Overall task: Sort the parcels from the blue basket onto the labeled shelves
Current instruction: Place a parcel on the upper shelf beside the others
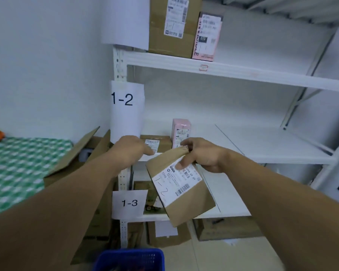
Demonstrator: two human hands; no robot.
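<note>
Fingers (185,143) of the right hand (202,155) pinch the parcel (184,200) hanging beneath them.

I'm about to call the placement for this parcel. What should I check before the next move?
1. Marking read: the brown parcel has 1-2 handwritten on its label: ok.
2. Matching shelf found: the 1-2 sign hangs at the middle shelf: ok.
3. Grip: the right hand pinches the parcel's top edge with its thumb on the label, and the parcel hangs tilted: ok.
4. Free room: there is bare board to the right of the pink box: ok.
5. Spare hand: the left hand has straight fingers and holds nothing, at the shelf's front edge: ok.
6. Parcels left in the blue basket: contents mostly out of view: cannot tell.
</note>
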